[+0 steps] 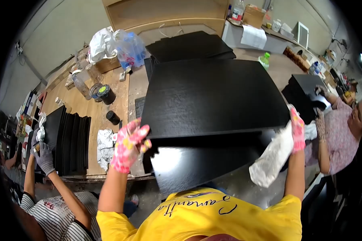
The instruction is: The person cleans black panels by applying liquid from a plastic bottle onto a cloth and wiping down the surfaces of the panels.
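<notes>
A broad black panel point(213, 96) with a faint grain spans the space in front of me, tilted, its near edge toward my body. My left hand point(128, 146), in a pink floral glove, is closed at its near left corner, fingers curled at the edge. At the near right corner, my right hand point(297, 128), gloved alike, grips the edge along with a crumpled white cloth point(271, 156) that hangs down. Below lies a second, glossy black panel point(189, 164), partly hidden. Behind, more black panels point(193, 46) are stacked on the table.
On the left, a black jar point(106, 94), a small black pot point(112, 117) and a crumpled rag point(105, 148) sit on the table. A co-worker's gloved hand point(44, 158) is beside upright black boards point(74, 140). Another person point(342, 132) works at right near a black stack point(299, 96).
</notes>
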### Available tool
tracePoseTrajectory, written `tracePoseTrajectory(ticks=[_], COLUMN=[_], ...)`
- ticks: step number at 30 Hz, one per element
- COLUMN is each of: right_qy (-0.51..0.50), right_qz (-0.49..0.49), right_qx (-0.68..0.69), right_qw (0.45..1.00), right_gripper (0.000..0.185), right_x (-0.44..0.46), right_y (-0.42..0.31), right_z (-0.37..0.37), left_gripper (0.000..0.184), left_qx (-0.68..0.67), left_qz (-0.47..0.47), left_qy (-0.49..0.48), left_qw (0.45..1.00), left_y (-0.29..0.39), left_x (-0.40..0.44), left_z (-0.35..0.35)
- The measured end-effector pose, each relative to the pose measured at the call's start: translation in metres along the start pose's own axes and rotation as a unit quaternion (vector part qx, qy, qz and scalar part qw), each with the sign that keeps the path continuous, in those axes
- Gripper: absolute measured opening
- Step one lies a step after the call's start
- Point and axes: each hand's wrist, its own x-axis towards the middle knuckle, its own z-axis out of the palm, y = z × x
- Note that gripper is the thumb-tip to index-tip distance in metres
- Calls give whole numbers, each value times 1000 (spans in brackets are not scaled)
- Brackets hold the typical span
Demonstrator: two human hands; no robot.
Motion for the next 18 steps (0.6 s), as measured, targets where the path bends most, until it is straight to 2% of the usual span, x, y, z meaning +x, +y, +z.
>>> tracePoseTrajectory(ticks=[1,3,5,7,9,11,13,15,16,17,18], right_qy=[-7,13,-49,-61,-113,-89,-39,-7,-32,21,25], right_qz=[62,-39,151,167,212,169,173,108,72,43,62], right_qx=[181,99,143,208,181,115,81,-76,-135,-112,-130], right_qw=[981,994,977,962,954,975,981,991,988,993,989], right_gripper=[37,40,46,53,57,65,69,69,67,64,62], right_x=[44,115,166,217,269,296,302,336,342,341,343], right_y=[-2,-26,-77,-59,-37,-38,-55,-18,-15,-13,-13], right_z=[26,68,101,146,188,225,246,271,259,247,228], left_gripper=[73,73,52,41,39,44,46,55,61,61,62], left_qx=[11,36,104,87,89,112,141,98,102,105,213], left_qz=[5,20,30,50,67,43,82,86,124,115,149], left_qy=[5,24,48,60,99,127,195,174,152,152,141], left_qw=[1000,999,993,993,989,985,967,976,975,976,955], left_y=[5,15,30,31,18,23,25,30,27,29,30], left_x=[25,77,123,166,214,239,265,276,266,257,246], left_z=[4,12,25,31,21,24,27,23,27,23,15])
